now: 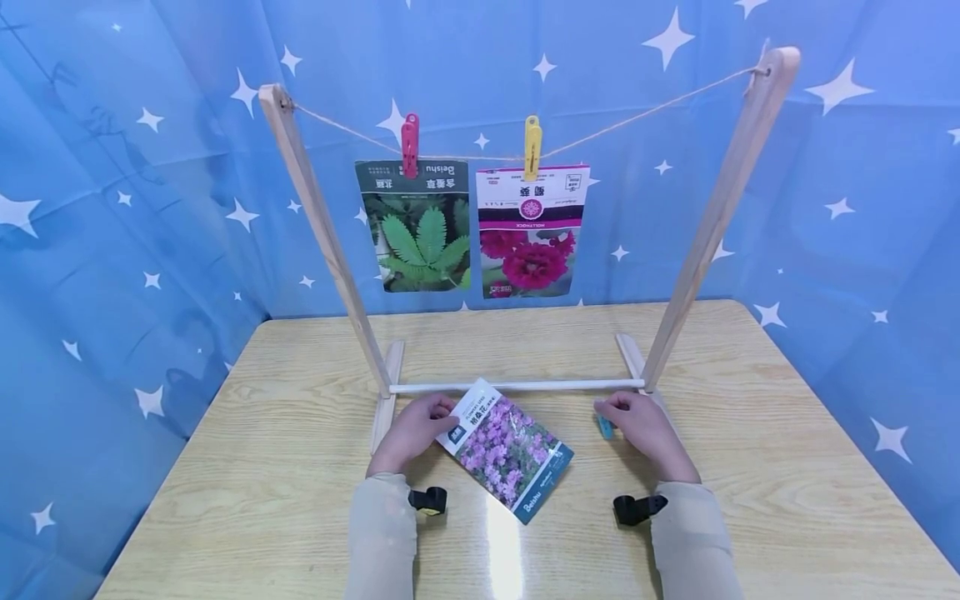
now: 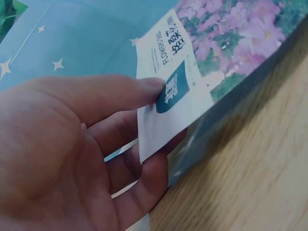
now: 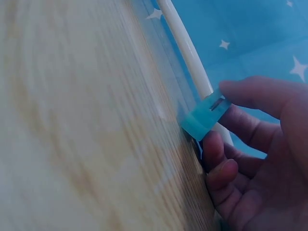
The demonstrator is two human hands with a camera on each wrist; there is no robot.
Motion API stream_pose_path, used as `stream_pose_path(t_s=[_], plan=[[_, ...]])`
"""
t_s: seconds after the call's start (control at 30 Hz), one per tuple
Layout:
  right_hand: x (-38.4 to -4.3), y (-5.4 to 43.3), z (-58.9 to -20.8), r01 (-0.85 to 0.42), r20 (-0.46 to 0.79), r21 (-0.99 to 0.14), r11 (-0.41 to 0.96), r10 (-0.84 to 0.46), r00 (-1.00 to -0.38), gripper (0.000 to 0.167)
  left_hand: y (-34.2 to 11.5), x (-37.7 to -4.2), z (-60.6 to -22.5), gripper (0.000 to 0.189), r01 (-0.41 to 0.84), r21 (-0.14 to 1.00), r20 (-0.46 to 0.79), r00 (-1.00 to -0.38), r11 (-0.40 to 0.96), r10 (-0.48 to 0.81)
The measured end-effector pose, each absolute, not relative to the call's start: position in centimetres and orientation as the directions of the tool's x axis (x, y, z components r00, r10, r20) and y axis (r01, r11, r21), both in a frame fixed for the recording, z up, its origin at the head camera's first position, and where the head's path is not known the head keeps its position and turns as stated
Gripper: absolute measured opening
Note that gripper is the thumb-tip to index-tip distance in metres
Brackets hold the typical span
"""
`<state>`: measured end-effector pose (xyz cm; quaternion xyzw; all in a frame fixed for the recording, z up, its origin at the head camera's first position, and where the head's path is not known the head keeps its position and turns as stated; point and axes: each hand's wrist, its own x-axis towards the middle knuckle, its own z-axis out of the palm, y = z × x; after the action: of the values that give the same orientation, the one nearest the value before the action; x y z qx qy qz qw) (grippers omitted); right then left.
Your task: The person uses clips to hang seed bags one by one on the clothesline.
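Note:
In my left hand (image 1: pixel 417 427) I pinch one corner of a seed packet (image 1: pixel 504 450) printed with pink-purple flowers. The left wrist view shows the thumb on the packet's (image 2: pixel 168 120) white end and fingers behind it. The packet is tilted over the table, its dark green end toward my body. My right hand (image 1: pixel 639 423) holds a teal clothespin (image 1: pixel 604 427) between thumb and fingers, low over the table; in the right wrist view the clothespin (image 3: pixel 206 115) points away from the fingertips.
A wooden frame (image 1: pixel 712 225) with a sagging string (image 1: pixel 652 111) stands ahead. A red clothespin (image 1: pixel 409 146) holds a green-leaf packet (image 1: pixel 420 237); a yellow clothespin (image 1: pixel 532 148) holds a hollyhock packet (image 1: pixel 531 242). A white crossbar (image 1: pixel 517 386) runs low between the posts, above the wooden table (image 1: pixel 247 500).

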<state>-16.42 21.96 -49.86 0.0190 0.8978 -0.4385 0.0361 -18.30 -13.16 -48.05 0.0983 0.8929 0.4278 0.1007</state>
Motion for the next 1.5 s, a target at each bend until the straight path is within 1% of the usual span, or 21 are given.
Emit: stream_pose_path(t_s=[0.17, 0.33, 0.47, 0.57, 0.67, 0.8, 1.0, 1.17, 1.4, 1.5], plan=[[-16.35, 21.84, -49.67, 0.038, -0.063, -0.813, 0.581, -0.024, -0.998, 0.034, -13.21, -18.27, -48.07, 0.028, 0.102, 0.804, -0.078, -0.959, 0.586, 0.273], [-16.45, 21.63, -49.58, 0.069, -0.096, -0.86, 0.506, -0.029, -0.995, 0.037, -13.17, -18.24, -47.86, 0.047, 0.11, 0.825, -0.065, -0.955, 0.554, 0.288], [-16.52, 21.56, -49.56, 0.083, -0.109, -0.874, 0.479, -0.026, -0.994, 0.037, -13.16, -18.19, -47.54, 0.064, 0.083, 0.835, -0.095, -0.952, 0.543, 0.291], [-16.52, 21.55, -49.48, 0.068, -0.098, -0.872, 0.484, -0.037, -0.995, 0.038, -13.14, -18.14, -47.38, 0.072, 0.055, 0.834, -0.128, -0.949, 0.549, 0.289], [-16.52, 21.52, -49.42, 0.062, -0.091, -0.87, 0.488, -0.036, -0.995, 0.038, -13.08, -18.08, -47.36, 0.073, 0.037, 0.835, -0.152, -0.943, 0.55, 0.295], [-16.53, 21.5, -49.42, 0.064, -0.093, -0.872, 0.486, -0.037, -0.995, 0.038, -13.05, -18.08, -47.45, 0.069, 0.036, 0.833, -0.161, -0.939, 0.552, 0.305], [-16.49, 21.46, -49.44, 0.073, -0.103, -0.874, 0.481, -0.036, -0.994, 0.038, -12.92, -18.1, -47.62, 0.062, -0.01, 0.847, -0.184, -0.943, 0.532, 0.276], [-16.47, 21.44, -49.4, 0.078, -0.105, -0.874, 0.479, -0.03, -0.994, 0.037, -12.88, -18.11, -47.6, 0.058, -0.002, 0.844, -0.169, -0.95, 0.537, 0.262], [-16.48, 21.82, -49.43, 0.054, -0.086, -0.885, 0.462, -0.049, -0.995, 0.041, -13.07, -18.11, -47.46, 0.063, 0.029, 0.804, -0.154, -0.955, 0.594, 0.255], [-16.42, 21.92, -49.29, 0.065, -0.097, -0.896, 0.439, -0.051, -0.994, 0.041, -13.06, -18.03, -47.41, 0.061, 0.029, 0.801, -0.155, -0.955, 0.598, 0.254]])
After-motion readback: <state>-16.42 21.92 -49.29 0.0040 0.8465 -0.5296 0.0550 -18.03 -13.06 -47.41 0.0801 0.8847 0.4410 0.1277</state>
